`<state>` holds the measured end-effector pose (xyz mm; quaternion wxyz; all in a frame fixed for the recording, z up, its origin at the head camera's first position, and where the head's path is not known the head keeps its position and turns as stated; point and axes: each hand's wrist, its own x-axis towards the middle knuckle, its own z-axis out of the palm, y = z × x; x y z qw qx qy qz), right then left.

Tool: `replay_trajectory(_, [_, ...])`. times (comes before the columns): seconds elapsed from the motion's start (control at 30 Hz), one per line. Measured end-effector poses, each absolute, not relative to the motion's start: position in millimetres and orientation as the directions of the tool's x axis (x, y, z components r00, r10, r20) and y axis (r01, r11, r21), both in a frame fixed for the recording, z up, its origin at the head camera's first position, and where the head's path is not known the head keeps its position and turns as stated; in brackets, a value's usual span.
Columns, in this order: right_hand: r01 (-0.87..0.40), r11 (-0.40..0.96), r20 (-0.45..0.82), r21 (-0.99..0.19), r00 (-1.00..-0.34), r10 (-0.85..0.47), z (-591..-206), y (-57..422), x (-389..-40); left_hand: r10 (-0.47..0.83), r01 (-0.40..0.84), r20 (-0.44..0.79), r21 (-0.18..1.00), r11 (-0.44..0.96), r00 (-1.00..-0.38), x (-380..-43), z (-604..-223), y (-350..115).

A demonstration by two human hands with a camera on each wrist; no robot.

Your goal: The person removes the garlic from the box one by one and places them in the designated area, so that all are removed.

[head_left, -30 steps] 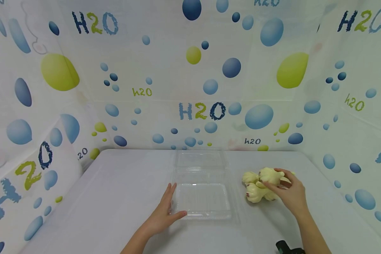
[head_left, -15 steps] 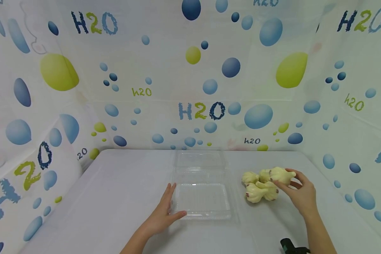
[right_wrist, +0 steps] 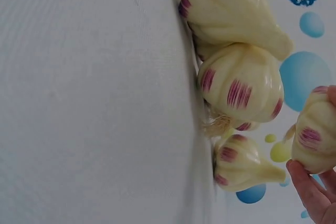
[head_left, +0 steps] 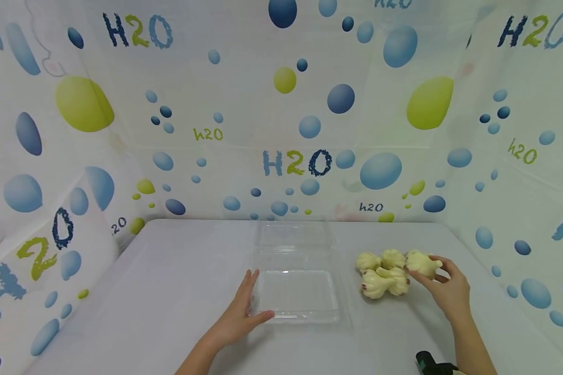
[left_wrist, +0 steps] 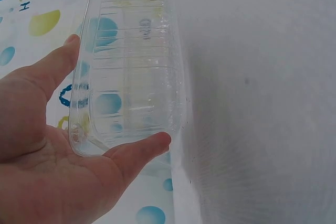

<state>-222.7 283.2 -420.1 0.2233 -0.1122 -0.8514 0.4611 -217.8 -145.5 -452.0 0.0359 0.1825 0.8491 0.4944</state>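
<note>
My right hand point(head_left: 450, 289) pinches a pale garlic bulb point(head_left: 421, 264) between thumb and fingers, at the right end of a group of garlic bulbs point(head_left: 377, 284). In the right wrist view this held bulb point(right_wrist: 315, 135), marked with purple streaks, hangs above the table surface, apart from the others. A clear plastic clamshell box point(head_left: 295, 316) stands in the middle with its lid folded back. Around its near left corner lies my left hand point(head_left: 236, 315), fingers extended along the side and thumb at the front edge. The left wrist view shows these straight fingers point(left_wrist: 139, 153) against the clear wall.
The box's transparent lid point(head_left: 293, 234) reaches toward the back edge of the white table point(head_left: 183, 281). A curtain with blue and green drops point(head_left: 381, 171) hangs behind and at both sides. Below the right hand, a black device point(head_left: 431, 364) sits at the wrist.
My right hand has carried the garlic bulb to the right, from over the group to its right end, then slightly lower. The left hand stays at the box corner.
</note>
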Motion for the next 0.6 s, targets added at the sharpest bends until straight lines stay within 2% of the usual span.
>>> replay_trajectory(0.6, [0.104, 0.545, 0.155, -0.832, -0.899, 0.409, -436, 297, -227, 0.348, 0.272, 0.118, 0.859, 0.434, -0.93, -217, -451, -144])
